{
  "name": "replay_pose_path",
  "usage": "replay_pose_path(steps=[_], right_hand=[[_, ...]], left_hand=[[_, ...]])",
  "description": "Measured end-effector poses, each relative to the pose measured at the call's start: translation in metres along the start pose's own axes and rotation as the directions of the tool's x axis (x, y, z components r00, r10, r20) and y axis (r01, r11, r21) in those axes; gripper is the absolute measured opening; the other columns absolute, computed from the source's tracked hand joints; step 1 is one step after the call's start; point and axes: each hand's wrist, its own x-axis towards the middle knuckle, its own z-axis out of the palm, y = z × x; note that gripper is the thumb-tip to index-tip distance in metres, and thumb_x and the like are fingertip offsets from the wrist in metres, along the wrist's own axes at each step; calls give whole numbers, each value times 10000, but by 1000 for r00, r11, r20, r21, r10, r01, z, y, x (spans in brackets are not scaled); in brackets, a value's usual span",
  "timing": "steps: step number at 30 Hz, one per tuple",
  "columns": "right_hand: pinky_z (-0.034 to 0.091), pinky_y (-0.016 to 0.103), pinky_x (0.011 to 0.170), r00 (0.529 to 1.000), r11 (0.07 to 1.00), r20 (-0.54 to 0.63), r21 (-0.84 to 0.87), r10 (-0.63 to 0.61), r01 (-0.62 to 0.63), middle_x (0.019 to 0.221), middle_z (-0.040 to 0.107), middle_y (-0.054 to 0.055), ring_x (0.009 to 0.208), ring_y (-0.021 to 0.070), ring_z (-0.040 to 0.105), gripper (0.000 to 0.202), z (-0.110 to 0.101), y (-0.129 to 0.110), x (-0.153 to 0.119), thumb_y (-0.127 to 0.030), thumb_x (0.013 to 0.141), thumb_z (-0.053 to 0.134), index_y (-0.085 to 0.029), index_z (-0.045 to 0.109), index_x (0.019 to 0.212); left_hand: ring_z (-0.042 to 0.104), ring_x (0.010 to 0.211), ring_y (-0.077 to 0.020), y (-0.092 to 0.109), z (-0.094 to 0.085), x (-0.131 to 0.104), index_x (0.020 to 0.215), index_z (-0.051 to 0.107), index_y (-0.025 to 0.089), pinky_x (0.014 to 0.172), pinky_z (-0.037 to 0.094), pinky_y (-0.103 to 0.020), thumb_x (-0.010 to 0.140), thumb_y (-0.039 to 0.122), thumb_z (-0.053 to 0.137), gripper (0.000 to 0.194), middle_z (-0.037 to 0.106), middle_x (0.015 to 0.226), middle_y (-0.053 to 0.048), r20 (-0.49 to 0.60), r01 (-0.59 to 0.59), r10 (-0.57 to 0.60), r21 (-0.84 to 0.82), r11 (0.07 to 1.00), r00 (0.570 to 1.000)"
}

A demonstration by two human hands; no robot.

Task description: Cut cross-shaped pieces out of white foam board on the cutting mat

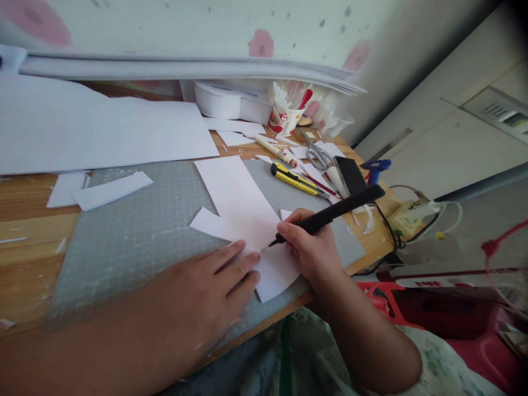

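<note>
A white sheet (251,214) lies on the grey cutting mat (165,220), with a narrower white strip (212,224) at its left side. My left hand (214,291) rests flat, its fingers spread and their tips on the lower left of the white pieces. In my right hand (311,245) is a black pen-like tool (334,213), gripped between thumb and fingers and slanting up to the right. Its thin tip is on or just above the white sheet, close to my left fingertips; contact cannot be made out.
Large white sheets (107,129) cover the back left. A yellow utility knife (295,179), scissors (318,155), a decorated cup (284,118), a dark flat object (350,175) and a blue glue gun (376,168) stand or lie at the back right. White offcuts (113,190) lie on the left.
</note>
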Motion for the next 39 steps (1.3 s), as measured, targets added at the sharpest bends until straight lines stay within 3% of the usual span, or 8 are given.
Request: replay_pose_path(steps=[11,15,25,39], right_hand=[[366,222,410,998,978,5,-199,-63,63,470,567,-49,419,95,440,246,1,-10,-1,-377,641,791,-206,626,583],[397,226,439,998,965,0,-254,-69,66,502,603,-27,468,112,494,258,1,-14,-1,-378,616,793,-203,611,562],[393,229,454,997,973,62,-220,-53,66,537,651,-18,467,107,495,249,-7,-9,6,-366,633,807,-205,623,586],[337,218,434,994,976,68,-195,-80,92,480,553,-63,444,82,406,234,-19,-7,15,-335,643,819,-206,632,589]], left_hand=[[661,1188,-293,-1,-1,1,1175,729,159,967,538,-436,985,253,406,386,703,1299,-85,-32,16,-16,8,1000,999],[682,1149,-289,-2,-1,2,1163,736,142,941,544,-437,973,188,370,415,716,1271,-103,-28,-17,18,33,999,999],[656,1172,-240,0,-1,3,1144,737,161,1040,442,-381,1039,270,308,455,725,1260,-79,-48,15,-14,20,1000,999],[641,1163,-223,-2,-2,3,1123,730,164,1043,376,-363,1051,271,288,460,740,1222,-56,-76,7,-6,13,1000,997]])
